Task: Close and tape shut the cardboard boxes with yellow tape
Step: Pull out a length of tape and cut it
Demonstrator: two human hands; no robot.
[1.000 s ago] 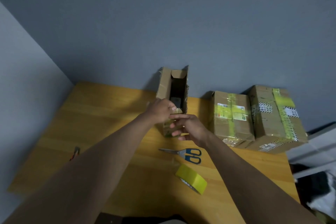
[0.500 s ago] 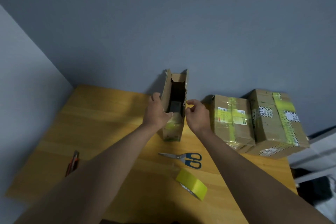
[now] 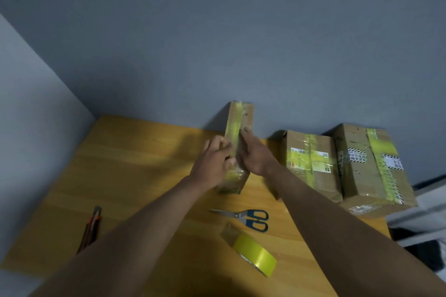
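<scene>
Currently both hands pressing flaps of narrow box [image 3: 239,128] together at back of table [image 3: 135,164]. Left hand [image 3: 213,164] lying on left flap, fingers curling at seam; right hand [image 3: 253,152] lying flat, fingers straight, on right flap. Yellow strip showing along seam (old residue or fresh, cannot tell). Two taped boxes [image 3: 311,164] [image 3: 371,166] sitting right, looking finished. Tape roll [image 3: 253,255] and scissors [image 3: 243,218] lying idle near front; sealing of narrow box apparently pending.
</scene>
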